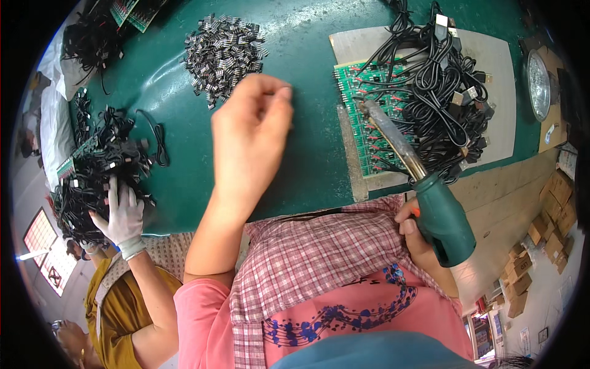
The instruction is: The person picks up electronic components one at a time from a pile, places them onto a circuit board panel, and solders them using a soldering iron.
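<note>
My right hand [416, 232] grips a green-handled soldering iron [444, 212] near the table's front edge. Its metal barrel slants up and left across a panel of green circuit boards [358, 129], with the tip over the boards' upper left part; I cannot tell whether it touches them. Black USB cables [439, 98] lie bundled over the panel's right side, and short red wire ends show along the boards. My left hand [251, 132] is over the table, fingers curled and closed, just below a heap of small black connectors with metal pins [222, 52]. Whatever it may pinch is hidden.
The boards rest on a grey sheet [501, 123] on the green table [307, 80]. A round metal dish [538, 85] stands at the far right. On the left, a co-worker's gloved hand [123, 215] touches a pile of black cables [104, 166]. Cardboard boxes [519, 277] stand beyond the table.
</note>
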`<state>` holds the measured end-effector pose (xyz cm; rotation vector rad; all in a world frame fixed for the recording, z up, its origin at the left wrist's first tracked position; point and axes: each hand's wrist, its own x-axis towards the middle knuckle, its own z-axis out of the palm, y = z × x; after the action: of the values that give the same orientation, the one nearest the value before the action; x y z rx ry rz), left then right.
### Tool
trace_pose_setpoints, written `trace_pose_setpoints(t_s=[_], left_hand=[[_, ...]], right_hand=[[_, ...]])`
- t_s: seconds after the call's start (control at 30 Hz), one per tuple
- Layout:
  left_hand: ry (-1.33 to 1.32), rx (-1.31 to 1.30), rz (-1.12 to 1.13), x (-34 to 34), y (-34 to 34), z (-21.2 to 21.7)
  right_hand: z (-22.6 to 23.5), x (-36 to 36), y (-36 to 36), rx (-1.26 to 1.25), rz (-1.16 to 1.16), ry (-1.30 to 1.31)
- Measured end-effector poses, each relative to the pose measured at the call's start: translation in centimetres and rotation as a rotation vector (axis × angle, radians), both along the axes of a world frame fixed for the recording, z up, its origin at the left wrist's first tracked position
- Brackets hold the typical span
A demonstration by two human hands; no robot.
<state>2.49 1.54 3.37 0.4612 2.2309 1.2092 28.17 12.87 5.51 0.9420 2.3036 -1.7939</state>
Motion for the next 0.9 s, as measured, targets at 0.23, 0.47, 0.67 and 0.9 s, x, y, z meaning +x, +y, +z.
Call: trace_pose_setpoints(t_s=[0.23, 0.47, 0.67, 0.9], left_hand=[[0.429, -0.062, -0.019, -1.4, -2.9, -0.8], [0.646, -0.175, -0.134, -0.8, -3.5, -1.0], [0.728, -0.247, -0.168, -0.9, -3.4, -1.1], [0.781, -0.242, -0.157, -0.7, -3.5, -1.3]], right_hand=[[-1.0, 0.6, -0.3, 0.153, 0.058, 0.043], [-0.5, 0.1, -0.5, 0.044, 0.024, 0.026], [-0.3, 0.0, -0.5, 0.045, -0.059, -0.012], [-0.1, 0.6, -0.6, 0.215, 0.095, -0.093]])
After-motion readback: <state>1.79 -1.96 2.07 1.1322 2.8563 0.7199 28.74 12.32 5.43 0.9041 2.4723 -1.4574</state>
